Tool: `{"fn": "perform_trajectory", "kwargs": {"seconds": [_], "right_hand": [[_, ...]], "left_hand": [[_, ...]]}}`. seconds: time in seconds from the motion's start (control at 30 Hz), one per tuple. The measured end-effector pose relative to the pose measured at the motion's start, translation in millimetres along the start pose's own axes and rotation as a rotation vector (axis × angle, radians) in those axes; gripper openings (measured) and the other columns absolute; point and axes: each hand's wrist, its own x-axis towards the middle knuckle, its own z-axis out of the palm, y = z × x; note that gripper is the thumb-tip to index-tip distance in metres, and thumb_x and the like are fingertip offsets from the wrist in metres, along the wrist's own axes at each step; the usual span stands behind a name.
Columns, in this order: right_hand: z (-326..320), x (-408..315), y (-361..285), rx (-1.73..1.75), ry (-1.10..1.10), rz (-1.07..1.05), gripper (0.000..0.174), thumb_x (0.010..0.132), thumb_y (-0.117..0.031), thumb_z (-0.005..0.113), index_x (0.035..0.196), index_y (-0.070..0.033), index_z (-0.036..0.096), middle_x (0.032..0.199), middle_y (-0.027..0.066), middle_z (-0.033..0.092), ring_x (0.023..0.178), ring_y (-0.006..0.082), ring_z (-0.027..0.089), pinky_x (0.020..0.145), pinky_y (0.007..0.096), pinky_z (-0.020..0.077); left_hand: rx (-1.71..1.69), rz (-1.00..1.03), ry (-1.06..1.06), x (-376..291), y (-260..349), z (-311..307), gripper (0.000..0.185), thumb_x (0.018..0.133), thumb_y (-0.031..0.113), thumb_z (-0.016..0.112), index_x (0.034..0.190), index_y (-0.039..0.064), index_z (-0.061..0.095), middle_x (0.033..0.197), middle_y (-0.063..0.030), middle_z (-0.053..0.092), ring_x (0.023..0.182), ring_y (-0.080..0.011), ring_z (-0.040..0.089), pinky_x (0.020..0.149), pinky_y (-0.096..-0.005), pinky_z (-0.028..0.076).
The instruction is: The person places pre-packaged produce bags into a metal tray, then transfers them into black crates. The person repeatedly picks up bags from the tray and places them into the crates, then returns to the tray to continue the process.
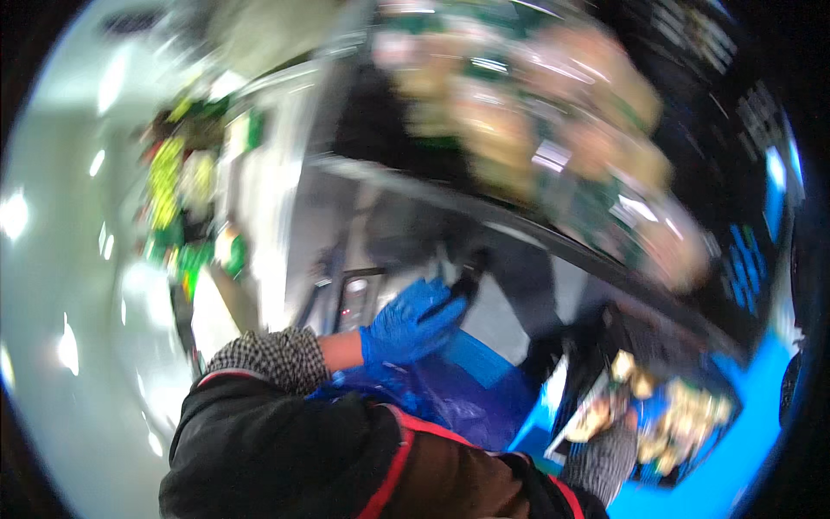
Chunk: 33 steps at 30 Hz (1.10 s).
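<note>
My left hand (pixel 412 324), in a blue glove, reaches over a grey metal surface (pixel 499 318). Its fingers are around or against a small black object (pixel 472 276), and blur hides whether they grip it. My right hand (pixel 650 410), also blue-gloved, is in a dark crate (pixel 674 324) at the lower right. It lies among pale yellow pieces of produce (pixel 694 415), too blurred to name. Beside the right wrist is a light-edged flat item (pixel 587 422); whether the hand holds any of this cannot be made out.
A large black crate (pixel 415 172) of pale produce in clear and green packaging (pixel 506 117) fills the upper right. Near my left wrist stands a small panel with red lights (pixel 355 301). Blue plastic sheeting (pixel 467 396) lies before my body. Blue surface (pixel 733 447) runs along the right.
</note>
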Motion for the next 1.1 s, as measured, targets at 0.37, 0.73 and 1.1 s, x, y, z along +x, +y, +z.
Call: {"fn": "perform_trajectory", "kwargs": {"seconds": [0.37, 0.73, 1.1], "right_hand": [[-142, -204, -291, 0.414, -0.548, -0.887, 0.018, 0.089, -0.029, 0.061, 0.091, -0.014, 0.071, 0.087, 0.0116, 0.069, 0.078, 0.0292, 0.067, 0.068, 0.0407, 0.0527], [-626, -306, -960, 0.931, 0.147, -1.733, 0.116, 0.059, -0.051, 0.084, 0.148, -0.005, 0.025, 0.134, 0.0241, 0.049, 0.114, 0.0395, 0.054, 0.093, 0.0457, 0.0466], [-667, -352, -1076, 0.211, -0.734, -1.900, 0.077, 0.060, -0.051, 0.086, 0.121, -0.010, 0.064, 0.119, 0.0130, 0.065, 0.107, 0.0244, 0.061, 0.097, 0.0360, 0.0457]], "left_hand": [[0.203, -1.691, 1.164, -405, -336, -173, 0.109, 0.063, 0.047, 0.085, 0.141, -0.007, 0.032, 0.133, -0.0243, 0.049, 0.123, -0.0353, 0.049, 0.107, -0.0392, 0.033], [-0.587, -2.132, 0.988, -446, -420, -177, 0.146, 0.047, 0.041, 0.092, 0.148, 0.002, -0.006, 0.140, -0.0237, 0.040, 0.121, -0.0316, 0.052, 0.099, -0.0424, 0.048], [-0.441, -2.229, 0.959, -436, -410, -184, 0.130, 0.049, 0.037, 0.091, 0.146, -0.002, 0.013, 0.129, -0.0236, 0.052, 0.114, -0.0329, 0.058, 0.097, -0.0405, 0.049]]}}
